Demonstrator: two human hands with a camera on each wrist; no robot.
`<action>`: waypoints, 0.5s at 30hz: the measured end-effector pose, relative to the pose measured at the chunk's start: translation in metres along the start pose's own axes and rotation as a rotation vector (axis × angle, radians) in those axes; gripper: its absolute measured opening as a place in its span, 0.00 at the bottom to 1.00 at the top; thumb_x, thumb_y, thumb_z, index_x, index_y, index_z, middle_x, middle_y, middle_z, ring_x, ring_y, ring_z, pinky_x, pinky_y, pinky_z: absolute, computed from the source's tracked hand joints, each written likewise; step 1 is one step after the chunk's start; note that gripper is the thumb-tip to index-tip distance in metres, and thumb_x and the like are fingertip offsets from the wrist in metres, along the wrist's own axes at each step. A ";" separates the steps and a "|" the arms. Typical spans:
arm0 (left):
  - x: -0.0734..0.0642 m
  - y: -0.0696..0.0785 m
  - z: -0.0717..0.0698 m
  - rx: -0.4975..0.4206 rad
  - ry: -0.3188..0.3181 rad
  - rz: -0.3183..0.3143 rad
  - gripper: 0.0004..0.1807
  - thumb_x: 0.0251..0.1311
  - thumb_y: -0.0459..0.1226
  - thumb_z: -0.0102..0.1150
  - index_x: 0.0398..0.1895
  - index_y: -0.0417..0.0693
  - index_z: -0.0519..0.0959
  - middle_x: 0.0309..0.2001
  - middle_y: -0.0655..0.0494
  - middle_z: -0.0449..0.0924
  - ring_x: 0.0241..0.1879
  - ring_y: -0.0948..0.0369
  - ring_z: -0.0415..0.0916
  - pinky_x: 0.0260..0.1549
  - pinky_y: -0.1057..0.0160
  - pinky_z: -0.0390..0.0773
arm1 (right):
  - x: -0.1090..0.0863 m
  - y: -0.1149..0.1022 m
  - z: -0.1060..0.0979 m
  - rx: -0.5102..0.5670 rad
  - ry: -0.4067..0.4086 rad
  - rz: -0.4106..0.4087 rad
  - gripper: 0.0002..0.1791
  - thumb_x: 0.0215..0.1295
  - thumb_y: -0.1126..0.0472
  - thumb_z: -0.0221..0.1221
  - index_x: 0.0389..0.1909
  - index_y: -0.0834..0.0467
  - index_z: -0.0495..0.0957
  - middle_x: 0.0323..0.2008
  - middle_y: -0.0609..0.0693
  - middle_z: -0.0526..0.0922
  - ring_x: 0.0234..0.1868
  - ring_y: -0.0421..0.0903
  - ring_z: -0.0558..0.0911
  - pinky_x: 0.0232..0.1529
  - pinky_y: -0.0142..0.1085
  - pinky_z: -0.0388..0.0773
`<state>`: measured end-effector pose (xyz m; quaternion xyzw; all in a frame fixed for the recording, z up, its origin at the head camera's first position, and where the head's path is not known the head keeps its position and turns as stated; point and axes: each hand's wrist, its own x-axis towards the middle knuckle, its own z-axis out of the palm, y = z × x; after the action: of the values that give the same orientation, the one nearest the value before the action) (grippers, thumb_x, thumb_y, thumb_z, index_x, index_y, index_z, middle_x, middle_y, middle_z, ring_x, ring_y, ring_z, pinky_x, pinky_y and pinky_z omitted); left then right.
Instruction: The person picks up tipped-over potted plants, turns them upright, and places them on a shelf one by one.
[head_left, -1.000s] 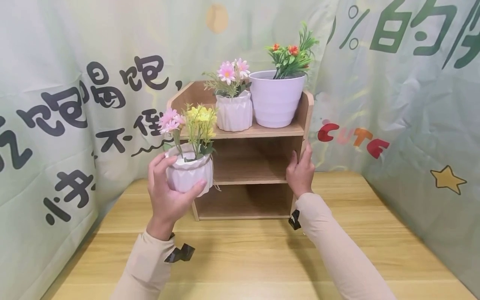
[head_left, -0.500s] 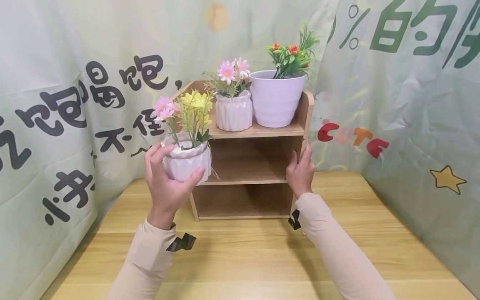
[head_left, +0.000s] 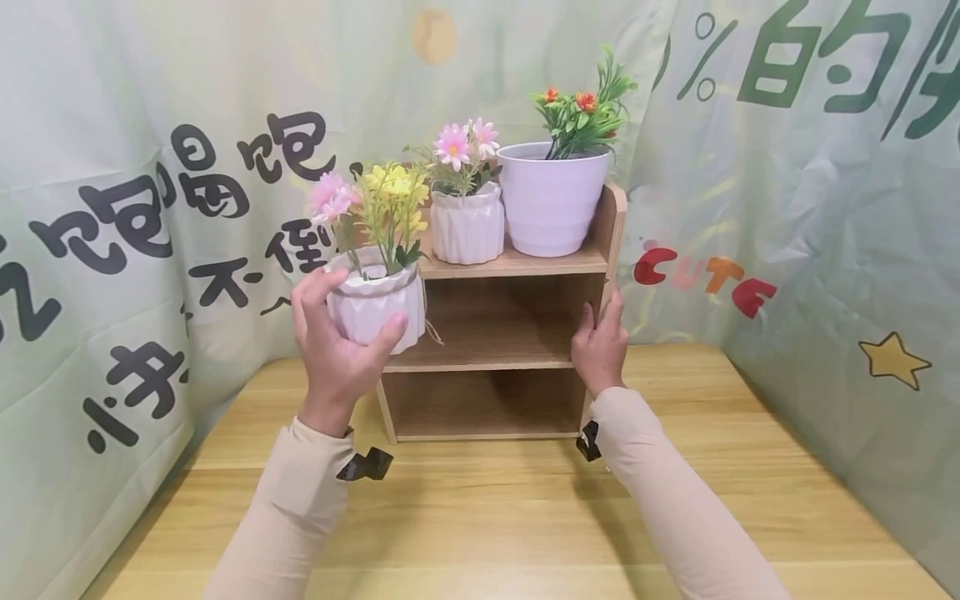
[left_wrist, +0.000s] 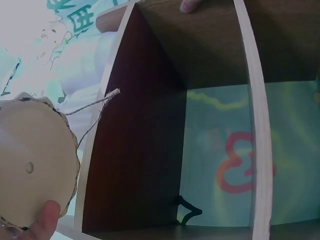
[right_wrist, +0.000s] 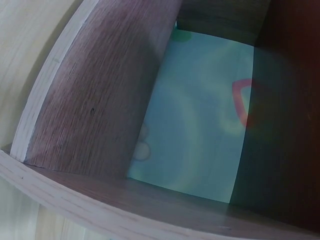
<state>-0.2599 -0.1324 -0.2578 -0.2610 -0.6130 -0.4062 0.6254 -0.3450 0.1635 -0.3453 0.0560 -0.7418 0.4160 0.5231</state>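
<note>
My left hand (head_left: 337, 358) grips a white fluted flower pot (head_left: 378, 312) with pink and yellow flowers and a twine tie around its neck. It is held up in front of the left end of the wooden shelf's top tier. From below, the left wrist view shows the round pot base (left_wrist: 35, 150) with a fingertip (left_wrist: 47, 217) at its edge and loose twine (left_wrist: 102, 100). My right hand (head_left: 602, 346) holds the right side panel of the wooden shelf (head_left: 495, 321), thumb on the inner face. In the right wrist view only the shelf's compartments (right_wrist: 95, 100) appear.
On the top tier stand a second white fluted pot (head_left: 468, 225) with pink flowers and a larger plain white pot (head_left: 555, 200) with red flowers. The shelf stands on a wooden table (head_left: 480, 517). Printed curtains (head_left: 787, 208) hang behind and beside it.
My left hand has raised the flower pot from in front of the middle tier to about the height of the top tier. My right hand keeps its hold on the side panel.
</note>
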 end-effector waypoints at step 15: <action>0.015 -0.004 0.016 0.043 -0.026 -0.021 0.33 0.48 0.55 0.66 0.53 0.51 0.66 0.51 0.36 0.68 0.53 0.50 0.66 0.45 0.53 0.70 | -0.001 0.003 0.002 -0.014 0.009 -0.011 0.24 0.73 0.62 0.51 0.66 0.61 0.59 0.45 0.72 0.79 0.44 0.70 0.80 0.46 0.61 0.76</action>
<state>-0.2730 -0.1244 -0.2417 -0.2463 -0.6326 -0.3957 0.6185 -0.3473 0.1639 -0.3481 0.0546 -0.7420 0.4081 0.5291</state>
